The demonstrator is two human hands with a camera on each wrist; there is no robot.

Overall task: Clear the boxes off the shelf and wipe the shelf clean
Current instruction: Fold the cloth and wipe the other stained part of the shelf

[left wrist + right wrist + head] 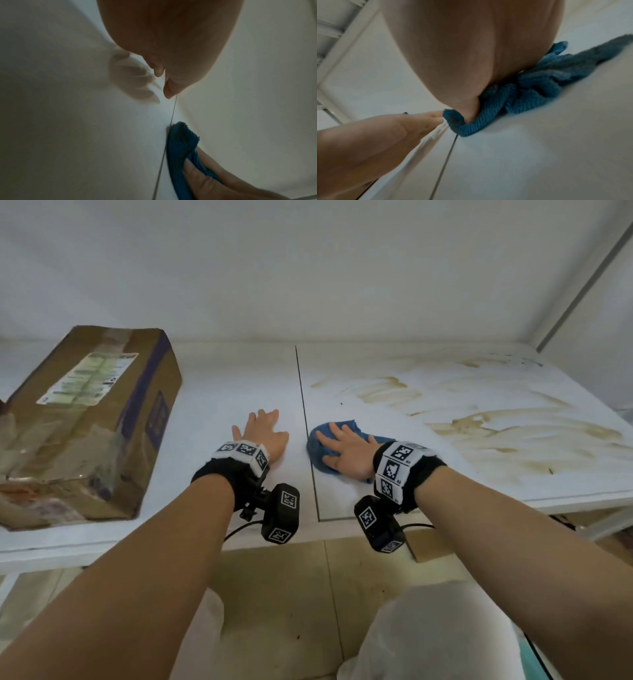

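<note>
A white shelf point(411, 481) runs across the head view, split by a thin dark seam point(306, 426). My right hand point(342, 445) lies flat with spread fingers on a crumpled blue cloth point(317, 448), pressing it to the shelf just right of the seam; the cloth point(518, 97) bunches under my palm, and the cloth point(181, 146) also shows in the left wrist view. My left hand point(263, 431) rests flat on the bare shelf left of the seam, holding nothing. A worn brown cardboard box point(85, 422) with a printed label stands at the shelf's left end.
Brown smeared stains point(486, 426) cover the right half of the shelf. A white wall point(308, 268) backs it and a grey upright post point(582, 275) stands at the far right. Below the front edge are beige floor tiles point(284, 594) and my white-clad knees.
</note>
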